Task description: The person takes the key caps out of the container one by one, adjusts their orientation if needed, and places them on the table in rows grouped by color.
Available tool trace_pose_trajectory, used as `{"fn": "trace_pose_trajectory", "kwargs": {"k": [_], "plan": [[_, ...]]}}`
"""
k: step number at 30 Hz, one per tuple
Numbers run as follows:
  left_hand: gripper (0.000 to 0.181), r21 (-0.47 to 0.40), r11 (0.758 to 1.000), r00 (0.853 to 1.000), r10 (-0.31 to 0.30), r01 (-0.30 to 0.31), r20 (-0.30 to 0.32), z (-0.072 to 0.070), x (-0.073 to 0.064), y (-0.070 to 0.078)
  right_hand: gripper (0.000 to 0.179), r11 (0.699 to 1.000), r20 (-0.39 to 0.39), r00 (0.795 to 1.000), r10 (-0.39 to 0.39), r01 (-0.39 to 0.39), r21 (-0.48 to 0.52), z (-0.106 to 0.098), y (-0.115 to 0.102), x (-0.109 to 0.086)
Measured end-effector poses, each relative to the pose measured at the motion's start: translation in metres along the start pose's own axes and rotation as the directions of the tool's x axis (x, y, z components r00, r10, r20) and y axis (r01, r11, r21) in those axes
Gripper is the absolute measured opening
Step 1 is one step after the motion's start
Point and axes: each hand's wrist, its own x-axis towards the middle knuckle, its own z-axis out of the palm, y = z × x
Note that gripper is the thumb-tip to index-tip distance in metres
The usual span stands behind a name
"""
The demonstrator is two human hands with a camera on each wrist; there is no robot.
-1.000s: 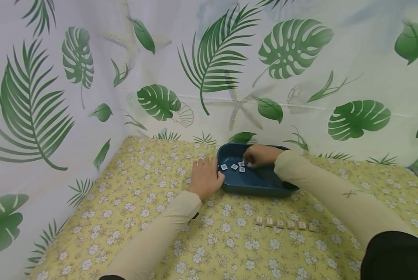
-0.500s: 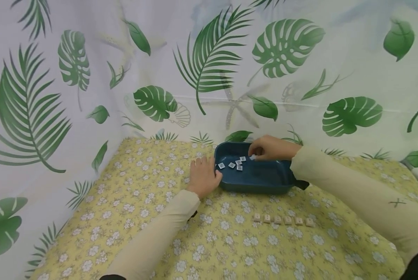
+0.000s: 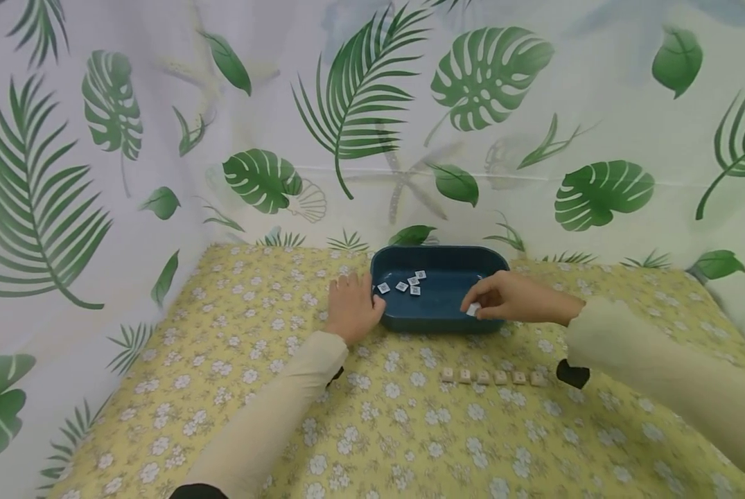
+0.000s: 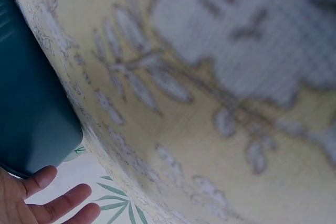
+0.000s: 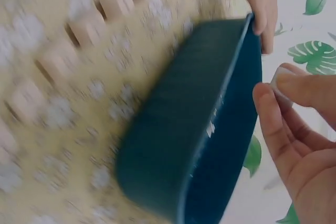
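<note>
A dark blue rectangular basin (image 3: 441, 324) stands on the flowered cloth near the back wall. Several small white square tiles (image 3: 415, 290) with dark printed marks lie in its left half. My right hand (image 3: 522, 296) pinches one more white tile (image 3: 472, 309) between thumb and fingertips, over the basin's front right part. In the right wrist view the pinched tile (image 5: 282, 85) shows at the fingertips, above the rim. My left hand (image 3: 351, 307) rests at the basin's left end, fingers straight and thumb at the rim. Its spread fingers show beside the basin (image 4: 31, 93) in the left wrist view.
A row of several beige cube-like tiles (image 3: 483, 377) with marks on top sits on the yellow flowered tablecloth (image 3: 409, 443) in front of the basin. A white curtain (image 3: 360, 125) with green leaves hangs behind and at the left.
My right hand has lifted a white tile from among the others and carried it right and toward me, to the basin's front side. The left hand stays at the left end.
</note>
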Motion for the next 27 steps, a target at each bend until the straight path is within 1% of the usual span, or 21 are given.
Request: {"fn": "trace_pose_trajectory", "kwargs": {"k": [2, 4, 9, 12, 14, 17, 19, 21, 23, 27], "plan": [[0.035, -0.004, 1.0, 1.0, -0.004, 0.004, 0.009, -0.001, 0.0, 0.0, 0.018, 1.0, -0.01, 1.0, -0.004, 0.004, 0.01, 0.007, 0.0, -0.009], [0.035, -0.006, 1.0, 1.0, -0.007, 0.007, 0.017, -0.003, 0.0, 0.001, 0.017, 1.0, -0.026, 1.0, -0.017, 0.017, 0.0, 0.015, 0.001, -0.018], [0.036, -0.006, 1.0, 1.0, -0.007, 0.007, 0.023, -0.004, 0.0, 0.002, 0.016, 0.994, -0.066, 0.995, -0.081, 0.075, -0.084, 0.035, -0.003, -0.035], [0.035, -0.016, 1.0, 1.0, -0.006, 0.006, 0.015, -0.003, -0.001, 0.002, 0.02, 0.991, -0.084, 0.993, -0.08, 0.07, -0.115, 0.048, -0.006, -0.042], [0.034, -0.027, 1.0, 1.0, -0.006, 0.006, 0.007, -0.003, -0.001, 0.002, 0.02, 0.992, -0.101, 0.993, -0.066, 0.055, -0.11, 0.057, -0.008, -0.046], [0.032, -0.035, 0.999, 1.0, -0.001, 0.001, -0.011, -0.001, -0.001, 0.001, 0.019, 0.995, -0.148, 0.987, -0.062, 0.049, -0.091, 0.071, -0.01, -0.051], [0.032, -0.039, 0.999, 1.0, 0.002, -0.003, -0.019, -0.001, -0.001, 0.0, 0.02, 0.994, -0.185, 0.98, -0.07, 0.055, -0.09, 0.079, -0.012, -0.054], [0.031, -0.042, 0.999, 1.0, 0.004, -0.005, -0.023, 0.0, -0.001, 0.0, 0.02, 0.995, -0.204, 0.976, -0.076, 0.06, -0.082, 0.085, -0.014, -0.056], [0.031, -0.046, 0.999, 1.0, 0.005, -0.006, -0.022, 0.001, -0.001, 0.0, 0.019, 0.997, -0.203, 0.977, -0.065, 0.054, -0.062, 0.089, -0.018, -0.059], [0.03, -0.052, 0.999, 1.0, 0.004, -0.004, -0.007, 0.001, 0.0, 0.001, 0.022, 0.999, -0.173, 0.984, -0.05, 0.049, -0.011, 0.093, -0.023, -0.063]]}}
